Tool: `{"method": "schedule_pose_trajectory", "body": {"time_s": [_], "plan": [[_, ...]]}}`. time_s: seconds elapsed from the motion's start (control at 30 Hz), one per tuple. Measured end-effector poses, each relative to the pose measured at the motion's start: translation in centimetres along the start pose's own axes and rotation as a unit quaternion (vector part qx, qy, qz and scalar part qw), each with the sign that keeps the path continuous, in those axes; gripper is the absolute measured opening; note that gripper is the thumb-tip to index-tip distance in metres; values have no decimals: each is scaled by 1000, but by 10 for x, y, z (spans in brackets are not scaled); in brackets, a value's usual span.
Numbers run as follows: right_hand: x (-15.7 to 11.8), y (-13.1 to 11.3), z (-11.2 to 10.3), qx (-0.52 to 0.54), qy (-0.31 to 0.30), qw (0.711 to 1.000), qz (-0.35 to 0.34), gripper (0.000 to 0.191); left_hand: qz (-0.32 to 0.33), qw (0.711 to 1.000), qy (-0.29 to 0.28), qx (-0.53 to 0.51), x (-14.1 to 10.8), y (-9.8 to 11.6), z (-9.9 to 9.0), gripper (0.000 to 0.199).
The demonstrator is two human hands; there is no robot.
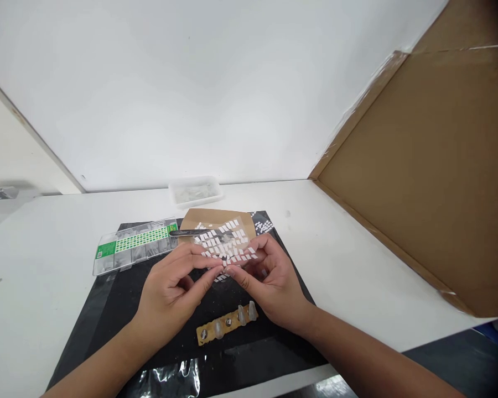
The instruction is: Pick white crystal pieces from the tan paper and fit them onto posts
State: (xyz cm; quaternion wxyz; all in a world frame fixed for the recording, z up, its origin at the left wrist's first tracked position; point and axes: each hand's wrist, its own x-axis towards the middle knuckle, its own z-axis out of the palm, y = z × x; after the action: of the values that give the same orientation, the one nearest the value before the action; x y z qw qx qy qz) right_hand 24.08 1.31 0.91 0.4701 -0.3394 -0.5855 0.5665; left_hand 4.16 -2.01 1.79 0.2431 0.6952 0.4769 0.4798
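A clear sheet with rows of small white tabs point(211, 242) is in front of me at the middle of the work mat. My left hand point(172, 284) pinches the sheet's near edge between thumb and index finger. From the other side, my right hand point(269, 276) grips the same edge, its thumb tip almost touching the left one. Anything small between the fingertips is too fine to make out. A dark slim tool point(185, 233) lies across the sheet's far left part. Nearer to me, a cork-like strip point(211, 335) bears round metal studs and several translucent nail tips point(241, 315).
A clear compartment case with a green label point(143, 241) lies left of the hands. Brown card point(216, 215) sits behind the sheet on the black mat point(120, 326). A translucent tub point(196, 192) stands by the wall. Cardboard point(415, 166) rises on the right.
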Motion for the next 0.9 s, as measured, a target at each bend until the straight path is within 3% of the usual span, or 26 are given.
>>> {"method": "schedule_pose_trajectory", "body": {"time_s": [0.13,0.3,0.43,0.5,0.57,0.63,0.73,0.83,0.87,0.9], "plan": [[0,0,3,29,-9,1000,4,41,-30,999,-4,-34,-2,0,0,14],[7,-4,2,43,-9,999,2,41,-22,998,32,-59,3,-1,0,12],[5,-14,-25,-26,-9,1000,12,48,15,996,45,-71,8,9,-10,13],[-7,-16,-50,-98,49,994,15,52,7,995,30,-92,2,19,-17,13],[-26,-13,-79,-206,132,969,29,55,-26,995,3,-91,-12,28,-22,12],[-47,-5,-106,-320,171,931,52,53,-84,988,17,-125,-33,33,-20,11],[-71,8,-132,-471,176,862,64,52,-259,952,50,-158,-66,33,-5,23],[-83,8,-125,-578,253,775,-32,54,-345,905,77,-236,-90,35,15,36],[-86,5,-115,-587,254,765,-70,51,-361,894,77,-256,-95,37,20,38],[-88,-1,-102,-573,236,778,-101,45,-374,885,72,-269,-98,40,24,40]]}}
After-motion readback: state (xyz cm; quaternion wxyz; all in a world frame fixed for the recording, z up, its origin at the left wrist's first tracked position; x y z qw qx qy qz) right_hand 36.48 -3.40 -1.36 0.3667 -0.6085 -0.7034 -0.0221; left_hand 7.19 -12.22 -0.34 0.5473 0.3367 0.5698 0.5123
